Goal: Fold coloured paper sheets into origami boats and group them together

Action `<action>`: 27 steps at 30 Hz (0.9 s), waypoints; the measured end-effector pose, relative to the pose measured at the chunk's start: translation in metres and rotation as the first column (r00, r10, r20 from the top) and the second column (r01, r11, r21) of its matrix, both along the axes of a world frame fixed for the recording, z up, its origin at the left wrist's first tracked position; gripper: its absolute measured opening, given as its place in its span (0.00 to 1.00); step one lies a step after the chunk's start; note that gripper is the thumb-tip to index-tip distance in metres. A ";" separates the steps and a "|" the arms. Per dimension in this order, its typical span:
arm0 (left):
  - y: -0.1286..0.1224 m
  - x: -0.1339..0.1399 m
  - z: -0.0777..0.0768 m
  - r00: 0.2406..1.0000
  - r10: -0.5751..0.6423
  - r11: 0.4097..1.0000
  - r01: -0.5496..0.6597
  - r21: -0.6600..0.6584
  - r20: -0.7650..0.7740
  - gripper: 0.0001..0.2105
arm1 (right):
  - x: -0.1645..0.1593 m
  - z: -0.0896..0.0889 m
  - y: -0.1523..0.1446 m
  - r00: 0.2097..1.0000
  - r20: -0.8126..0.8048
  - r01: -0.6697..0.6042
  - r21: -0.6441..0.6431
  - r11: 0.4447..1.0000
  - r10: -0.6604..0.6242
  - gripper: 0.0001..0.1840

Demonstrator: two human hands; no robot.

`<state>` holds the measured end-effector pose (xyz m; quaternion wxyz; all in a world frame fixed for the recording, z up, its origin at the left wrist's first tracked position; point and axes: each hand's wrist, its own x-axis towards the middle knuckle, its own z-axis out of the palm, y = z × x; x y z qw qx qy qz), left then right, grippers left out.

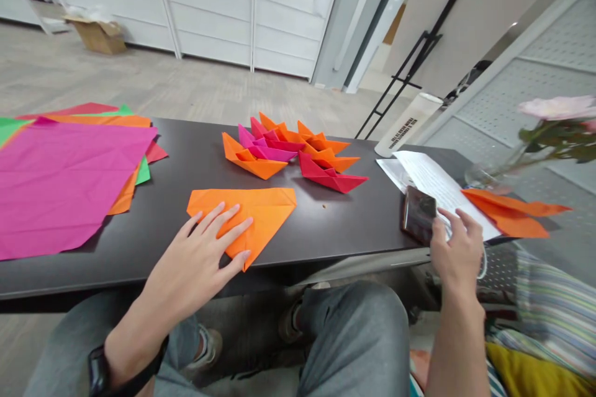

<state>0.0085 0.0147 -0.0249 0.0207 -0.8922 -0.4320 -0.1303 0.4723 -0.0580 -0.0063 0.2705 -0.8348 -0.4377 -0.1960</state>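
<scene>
Left hand [212, 245] touches orange paper [267, 211], right [456, 248] possibly phone [419, 213].

On this one dark table [354, 223] I count two hands, a left hand [209, 254] and a right hand [456, 251]. There is one folded orange sheet [267, 214] in front, and one more orange piece [512, 217] at the right. The paper boats [274, 151] overlap, but I make it seven. Then one phone [419, 214], one white tube [410, 124], one glass vase [487, 175], one stack of coloured sheets [69, 180].
</scene>
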 end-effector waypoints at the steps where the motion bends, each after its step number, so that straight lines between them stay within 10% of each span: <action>1: 0.000 0.000 0.000 1.000 0.000 1.000 0.000 0.002 -0.002 0.24 | 0.011 -0.004 -0.004 1.000 -0.021 -0.004 -0.048 0.999 0.003 0.28; 11: -0.002 0.000 0.005 0.999 -0.021 1.000 0.021 0.016 0.026 0.23 | 0.023 -0.005 -0.007 0.991 -0.122 -0.084 -0.173 0.981 0.064 0.28; 18: -0.004 0.003 0.011 0.999 0.018 1.000 -0.017 -0.025 0.028 0.22 | -0.051 0.038 -0.007 0.960 -0.047 -0.265 0.145 0.953 0.275 0.22; 23: -0.005 0.005 0.016 0.999 0.047 0.998 -0.046 -0.053 0.011 0.22 | -0.164 0.100 -0.015 0.636 0.016 -0.753 0.233 0.615 0.772 0.16; 27: -0.005 0.004 0.015 0.999 0.037 0.998 -0.036 -0.053 0.002 0.23 | -0.225 0.115 -0.015 0.022 -0.244 -0.999 0.036 0.032 0.969 0.11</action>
